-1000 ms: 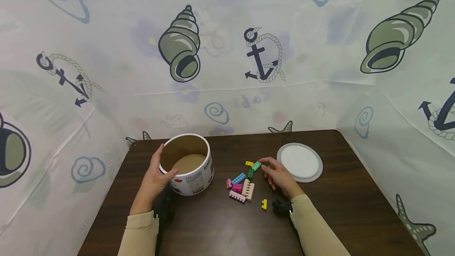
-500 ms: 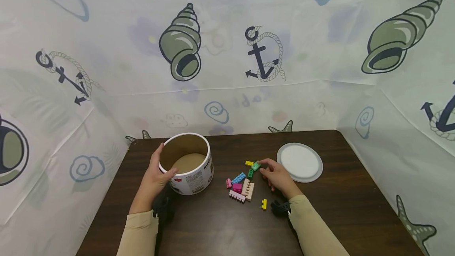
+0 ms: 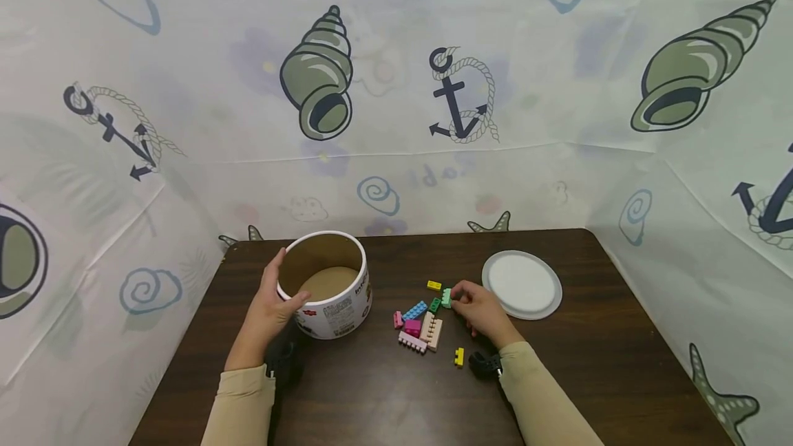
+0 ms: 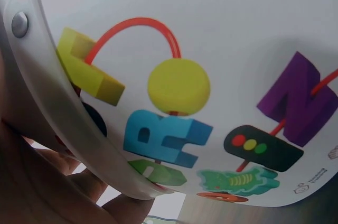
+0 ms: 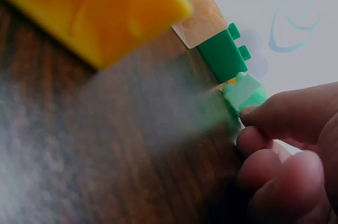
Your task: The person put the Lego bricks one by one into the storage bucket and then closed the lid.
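Observation:
My left hand (image 3: 270,312) holds the side of a white round bucket (image 3: 334,315), its thumb over the rim. In the left wrist view, the printed bucket wall (image 4: 232,28) and its white handle (image 4: 58,97) fill the frame, with my fingers partly hidden behind. My right hand (image 3: 486,312) pinches a light green toy brick (image 3: 446,297) between thumb and finger. That same brick (image 5: 244,91) shows at the fingertips in the right wrist view, near a dark green brick (image 5: 224,57). Close by lie a yellow brick (image 3: 434,285) and the dark green brick (image 3: 435,305).
Blue (image 3: 415,310), magenta (image 3: 411,327), pale pink (image 3: 412,342) and beige bricks (image 3: 431,331) lie in a cluster. A yellow brick (image 3: 459,357) sits nearer the front. A round white lid (image 3: 522,284) lies right of my right hand on the dark wooden table (image 3: 384,398).
The light green brick has turned from slanted to more upright beside the dark green brick, my right hand shifting slightly with it. My left hand and the bucket stay put.

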A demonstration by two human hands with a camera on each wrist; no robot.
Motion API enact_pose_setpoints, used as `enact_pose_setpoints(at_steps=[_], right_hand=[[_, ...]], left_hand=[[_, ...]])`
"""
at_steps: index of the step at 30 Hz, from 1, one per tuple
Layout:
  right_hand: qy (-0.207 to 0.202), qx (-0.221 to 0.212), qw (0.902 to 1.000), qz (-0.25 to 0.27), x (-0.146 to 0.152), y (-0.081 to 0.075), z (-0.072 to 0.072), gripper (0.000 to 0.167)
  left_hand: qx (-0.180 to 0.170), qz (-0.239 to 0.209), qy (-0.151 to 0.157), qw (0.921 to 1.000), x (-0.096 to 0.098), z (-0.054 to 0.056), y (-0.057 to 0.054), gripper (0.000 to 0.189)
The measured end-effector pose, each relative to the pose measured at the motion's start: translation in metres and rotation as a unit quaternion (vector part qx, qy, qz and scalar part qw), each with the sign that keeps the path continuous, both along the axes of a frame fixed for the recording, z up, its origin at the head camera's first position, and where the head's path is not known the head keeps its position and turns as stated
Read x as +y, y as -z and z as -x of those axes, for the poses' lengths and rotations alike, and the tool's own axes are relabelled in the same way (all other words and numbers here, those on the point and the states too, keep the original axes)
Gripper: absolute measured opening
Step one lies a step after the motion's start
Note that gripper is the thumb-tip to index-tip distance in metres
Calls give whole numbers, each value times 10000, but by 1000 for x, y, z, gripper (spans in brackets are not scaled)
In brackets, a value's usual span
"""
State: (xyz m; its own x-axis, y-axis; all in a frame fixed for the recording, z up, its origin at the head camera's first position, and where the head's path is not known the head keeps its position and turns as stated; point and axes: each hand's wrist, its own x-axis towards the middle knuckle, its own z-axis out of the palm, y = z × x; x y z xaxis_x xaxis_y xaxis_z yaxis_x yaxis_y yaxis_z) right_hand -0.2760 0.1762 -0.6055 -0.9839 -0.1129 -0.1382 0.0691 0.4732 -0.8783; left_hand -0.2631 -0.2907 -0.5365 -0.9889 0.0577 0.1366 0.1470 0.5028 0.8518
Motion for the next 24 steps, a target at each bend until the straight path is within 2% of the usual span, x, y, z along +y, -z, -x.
enact_pose_setpoints(at_steps=[3, 7, 10, 18, 21, 24], right_hand=[[45, -109, 9998, -167, -2, -2, 0, 7], [31, -190, 9994, -275, -4, -2, -1, 23], [-15, -73, 9994, -334, -4, -1, -2, 30], [-30, 170, 9992, -371, -3, 1, 0, 20], [-3, 29, 9999, -139, 0, 3, 2, 19], [146, -183, 9987, 447, 3, 5, 5, 19]], left_hand=[[-2, -20, -4, 10000, 0, 0, 1, 113], [5, -21, -1, 10000, 0, -1, 2, 113], [-3, -8, 11, 10000, 0, -1, 1, 113], [45, -22, 16, 10000, 0, 1, 2, 113], [67, -18, 16, 10000, 0, 1, 2, 113], [76, -17, 19, 10000, 0, 2, 2, 113]])
